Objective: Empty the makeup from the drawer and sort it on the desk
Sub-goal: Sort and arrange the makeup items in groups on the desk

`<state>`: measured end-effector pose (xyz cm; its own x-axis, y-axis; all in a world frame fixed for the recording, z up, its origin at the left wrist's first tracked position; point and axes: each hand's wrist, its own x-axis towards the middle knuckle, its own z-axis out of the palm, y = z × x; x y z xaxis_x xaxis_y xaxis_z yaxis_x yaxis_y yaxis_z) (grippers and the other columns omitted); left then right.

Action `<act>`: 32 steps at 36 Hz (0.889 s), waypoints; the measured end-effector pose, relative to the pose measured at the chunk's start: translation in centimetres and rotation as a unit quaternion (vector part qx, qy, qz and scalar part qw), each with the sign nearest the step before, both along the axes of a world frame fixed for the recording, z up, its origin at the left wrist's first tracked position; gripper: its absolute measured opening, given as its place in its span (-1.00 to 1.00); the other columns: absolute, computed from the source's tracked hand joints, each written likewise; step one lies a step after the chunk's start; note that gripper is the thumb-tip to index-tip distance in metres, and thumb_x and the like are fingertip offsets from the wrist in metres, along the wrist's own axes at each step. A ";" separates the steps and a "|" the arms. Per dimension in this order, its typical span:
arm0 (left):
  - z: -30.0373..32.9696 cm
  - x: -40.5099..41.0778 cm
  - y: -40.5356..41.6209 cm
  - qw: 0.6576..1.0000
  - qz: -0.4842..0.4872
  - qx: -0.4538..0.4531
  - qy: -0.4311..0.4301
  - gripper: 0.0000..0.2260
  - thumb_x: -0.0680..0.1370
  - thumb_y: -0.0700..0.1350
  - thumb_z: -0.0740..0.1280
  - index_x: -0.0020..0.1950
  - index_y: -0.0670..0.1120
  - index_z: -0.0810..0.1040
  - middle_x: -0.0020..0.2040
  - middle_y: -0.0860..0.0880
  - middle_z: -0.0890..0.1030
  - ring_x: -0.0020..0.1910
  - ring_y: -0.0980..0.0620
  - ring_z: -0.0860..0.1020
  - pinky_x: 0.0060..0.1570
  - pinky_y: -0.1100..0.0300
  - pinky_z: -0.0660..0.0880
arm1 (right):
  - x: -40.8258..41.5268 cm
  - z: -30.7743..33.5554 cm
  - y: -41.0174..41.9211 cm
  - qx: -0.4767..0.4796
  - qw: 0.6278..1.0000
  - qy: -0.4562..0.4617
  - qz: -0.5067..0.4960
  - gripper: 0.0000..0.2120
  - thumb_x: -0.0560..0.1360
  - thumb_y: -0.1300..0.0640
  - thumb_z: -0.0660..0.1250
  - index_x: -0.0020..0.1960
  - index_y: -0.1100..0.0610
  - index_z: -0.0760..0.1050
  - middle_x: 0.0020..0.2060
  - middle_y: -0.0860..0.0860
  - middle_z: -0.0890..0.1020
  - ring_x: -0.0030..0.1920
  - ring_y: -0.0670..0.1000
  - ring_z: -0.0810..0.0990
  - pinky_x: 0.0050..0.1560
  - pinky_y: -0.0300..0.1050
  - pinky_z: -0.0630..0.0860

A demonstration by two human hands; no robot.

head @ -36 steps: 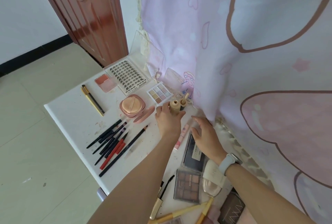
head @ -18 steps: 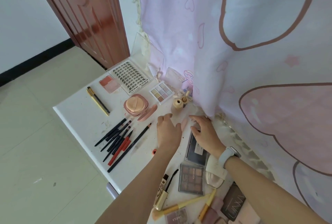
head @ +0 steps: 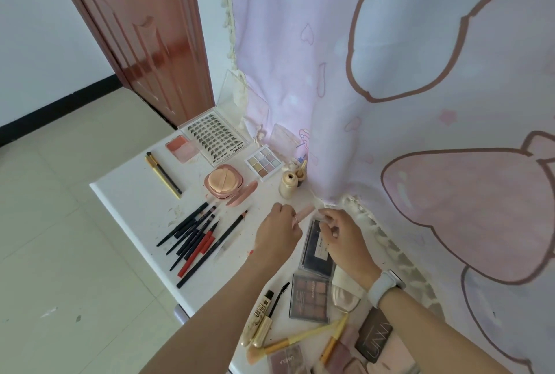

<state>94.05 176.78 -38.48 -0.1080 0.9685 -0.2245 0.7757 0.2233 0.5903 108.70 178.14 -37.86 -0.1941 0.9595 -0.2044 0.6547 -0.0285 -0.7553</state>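
The white desk (head: 126, 193) holds sorted makeup. My left hand (head: 277, 234) grips a slim pink tube (head: 305, 213) near the desk's middle. Just right of it, my right hand (head: 344, 235) curls its fingers over the far end of a dark palette (head: 316, 253). Black and red pencils (head: 195, 235) lie in a row to the left. Behind them are a peach cushion compact (head: 223, 181), a small eyeshadow palette (head: 263, 162), a beige bottle (head: 287, 184), a lash box (head: 214, 136) and a blush (head: 181, 147). No drawer is in view.
A brown eyeshadow palette (head: 310, 297), mascara (head: 260, 321), yellow-handled brushes (head: 300, 337), a puff (head: 345, 295) and a black compact (head: 374, 339) crowd the near end. A gold pen (head: 163, 174) lies far left. A pink curtain (head: 390, 73) hangs at the right; a brown door (head: 135, 28) stands behind.
My left hand drew back from the beige bottle and took hold of the pink tube. My right hand's fingers curled over the dark palette's far end. The view shifted.
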 end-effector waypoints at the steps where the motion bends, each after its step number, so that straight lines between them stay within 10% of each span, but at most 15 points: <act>1: 0.3 -0.3 -0.8 0.999 -0.001 0.025 -0.027 -0.83 0.54 -0.17 0.22 0.10 -0.16 0.48 0.02 -0.07 0.46 -0.10 -0.07 0.50 -0.13 0.19 0.39 | 0.0 0.6 -0.4 -0.024 1.000 0.017 -0.003 -0.77 0.56 0.17 0.23 0.20 0.10 0.45 -0.04 -0.08 0.52 -0.01 -0.09 0.53 -0.06 -0.46 0.39; 8: 2.5 -2.4 -6.0 0.984 -0.072 0.117 -0.112 -0.85 0.55 -0.20 0.25 0.10 -0.10 0.53 -0.11 0.03 0.48 -0.21 0.10 0.43 -0.20 0.38 0.32 | -2.3 3.7 -3.3 -0.132 0.968 0.204 -0.067 -0.81 0.57 0.13 0.22 -0.05 0.28 0.46 -0.49 0.04 0.44 -0.54 -0.12 0.33 -0.46 -0.27 0.29; 20: 3.4 -4.1 -13.4 0.952 0.018 -0.028 -0.303 -0.88 0.61 -0.17 0.18 -0.05 -0.01 0.48 -0.31 0.02 0.52 -0.42 0.20 0.38 -0.38 0.35 0.33 | -3.0 4.0 -9.9 -0.170 0.958 0.229 -0.030 -0.90 0.57 0.27 0.20 -0.07 0.14 0.46 -0.41 0.00 0.44 -0.43 -0.11 0.37 -0.39 -0.29 0.33; 32: 3.6 -5.3 -16.4 0.980 -0.112 -0.060 -0.151 -0.78 0.62 -0.04 0.16 0.22 -0.04 0.47 -0.04 0.03 0.59 -0.09 0.07 0.52 -0.02 0.19 0.46 | -3.5 4.2 -12.9 -0.254 0.949 0.182 0.030 -0.95 0.55 0.25 0.25 -0.05 0.23 0.39 -0.41 0.06 0.54 -0.52 -0.13 0.42 -0.47 -0.33 0.35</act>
